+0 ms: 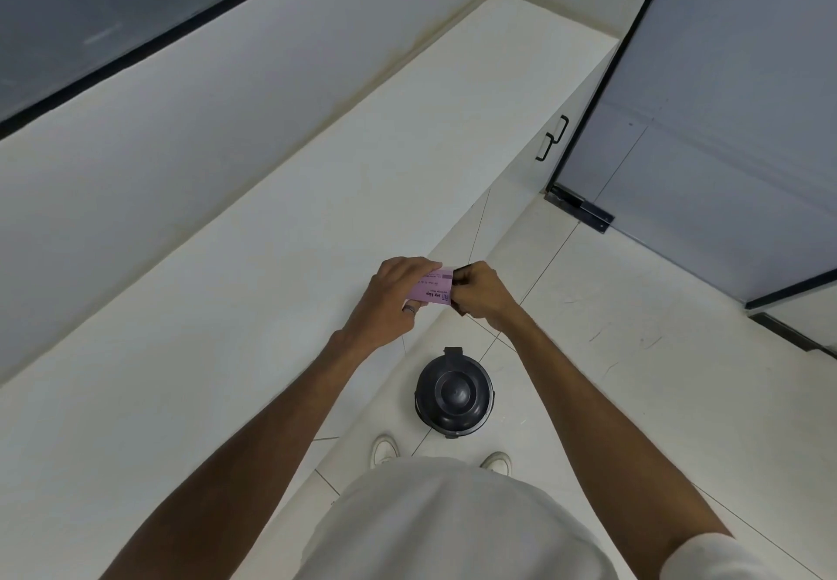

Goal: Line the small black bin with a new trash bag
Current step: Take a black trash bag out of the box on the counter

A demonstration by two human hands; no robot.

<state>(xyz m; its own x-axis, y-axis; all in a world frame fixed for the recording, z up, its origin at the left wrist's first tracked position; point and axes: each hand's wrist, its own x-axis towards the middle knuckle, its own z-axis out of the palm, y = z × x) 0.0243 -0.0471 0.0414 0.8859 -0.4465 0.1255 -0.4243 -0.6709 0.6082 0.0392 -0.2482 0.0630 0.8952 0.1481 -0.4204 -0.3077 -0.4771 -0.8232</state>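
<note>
Head view: the bin [454, 394] stands on the floor [634, 375] just ahead of the person's shoes [385, 449], lid shut, beside the base of the white counter [271, 262]. That spot keeps it within reach below the hands while they are busy higher up. There is no sign of a bag in it, though the closed lid hides the inside. Above it, both hands meet on a pink packet [432, 287], which probably holds the bags. The left hand [398, 296] clamps the packet from the side, likely to steady it. The right hand [482, 292] pinches something dark at the packet's right end, seemingly a black bag being drawn out; what it is cannot be told for sure. A grey door [724, 126] stands at the right.
</note>
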